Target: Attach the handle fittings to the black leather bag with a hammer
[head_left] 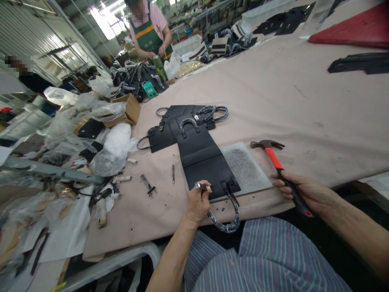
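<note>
My right hand (299, 186) is closed around the black grip of a claw hammer (273, 158) with an orange shaft and dark head, held over the table's right front. In my closed left hand (197, 202) is a short metal punch (203, 186), held over the lower left part of a black bag panel (206, 160). The panel lies flat, partly on a white board (246, 166) with a worn, speckled middle. One plastic-wrapped handle (229, 227) hangs from its near end past the table edge, and another wrapped handle (189, 123) curves at its far end.
More black bag panels (173, 125) with wrapped handles lie behind. Loose metal tools (148, 184) and a thin rod (173, 174) rest to the left. Plastic bags and a cardboard box (132, 109) crowd the left side. A co-worker (150, 34) in a green apron stands across the table.
</note>
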The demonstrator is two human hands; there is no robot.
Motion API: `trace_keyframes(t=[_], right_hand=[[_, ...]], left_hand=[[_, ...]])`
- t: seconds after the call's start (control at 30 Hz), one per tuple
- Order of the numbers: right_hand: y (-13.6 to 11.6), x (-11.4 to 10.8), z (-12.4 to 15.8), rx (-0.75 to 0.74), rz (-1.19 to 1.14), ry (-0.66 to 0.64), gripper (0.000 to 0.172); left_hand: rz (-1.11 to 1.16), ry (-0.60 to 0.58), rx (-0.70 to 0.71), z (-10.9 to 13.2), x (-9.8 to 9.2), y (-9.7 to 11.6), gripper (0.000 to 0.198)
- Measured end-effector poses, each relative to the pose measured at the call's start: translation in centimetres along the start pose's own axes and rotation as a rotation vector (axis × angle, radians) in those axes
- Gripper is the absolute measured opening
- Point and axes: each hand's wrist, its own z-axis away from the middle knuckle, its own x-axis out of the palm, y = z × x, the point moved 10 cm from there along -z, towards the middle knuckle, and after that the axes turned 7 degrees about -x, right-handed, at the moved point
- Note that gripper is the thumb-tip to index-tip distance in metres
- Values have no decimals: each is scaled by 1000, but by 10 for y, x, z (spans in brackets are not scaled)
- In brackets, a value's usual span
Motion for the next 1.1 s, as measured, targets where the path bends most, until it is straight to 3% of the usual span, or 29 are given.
trace_keyframes(t=[0.13,0.27,0.43,0.5,0.6,0.77,0.83,0.97,1.1], right_hand=[[-1,11,6,-41,104,105,22],[-28,40,24,-270,355,91,27],[-96,109,82,-775,740,-66,47],[-106,135,104,-884,889,-151,48],[-97,160,125,-996,1153,-238,44],[-67,167,125,-1073,1418,-354,38],[-72,172,133,-1151,1479,-362,33],[-101,193,176,-1423,1466,-320,25],[-101,194,190,-1486,1394,-260,18]], left_hand=[[8,-13,-33,-2,1,-1,17],[28,-25,-71,-3,2,-3,17],[29,-45,-84,-3,4,-5,17],[37,-39,-84,-3,4,-6,18],[40,-46,-98,-1,5,-8,19],[38,-49,-89,0,7,-8,22],[25,-52,-90,-1,8,-8,21],[13,-40,-90,-1,8,-10,20],[14,-38,-85,0,9,-10,19]])
